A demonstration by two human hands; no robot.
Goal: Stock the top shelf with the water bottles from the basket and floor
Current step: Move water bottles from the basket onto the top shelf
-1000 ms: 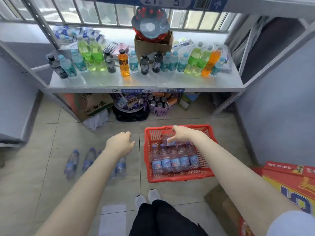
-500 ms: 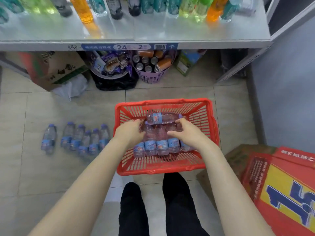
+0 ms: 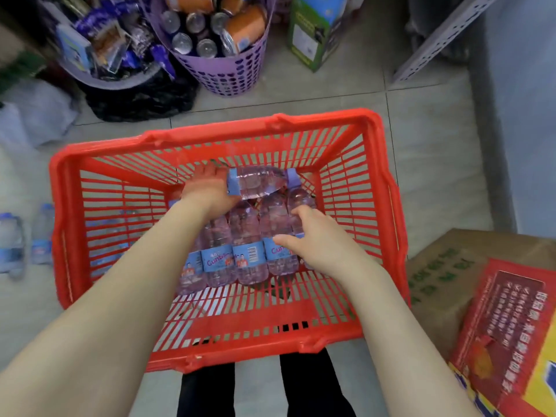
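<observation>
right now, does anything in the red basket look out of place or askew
One crosswise bottle lies on top of the row of bottles, which lie side by side in the red basket. The left hand grips it; the right hand holds the rightmost bottle of the row.

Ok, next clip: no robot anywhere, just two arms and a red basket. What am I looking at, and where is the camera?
There is no machine here: a person works with bare hands, and the single camera sits on their head, looking down, so the arms enter from the bottom edge. The red basket stands on the tiled floor and holds a row of water bottles lying side by side. The left hand grips a crosswise bottle held across the row's far end. The right hand curls over the right-end bottle. More loose bottles lie on the floor to the left. Beyond the basket stands a purple basket of cans; cardboard boxes sit to the right.
</observation>
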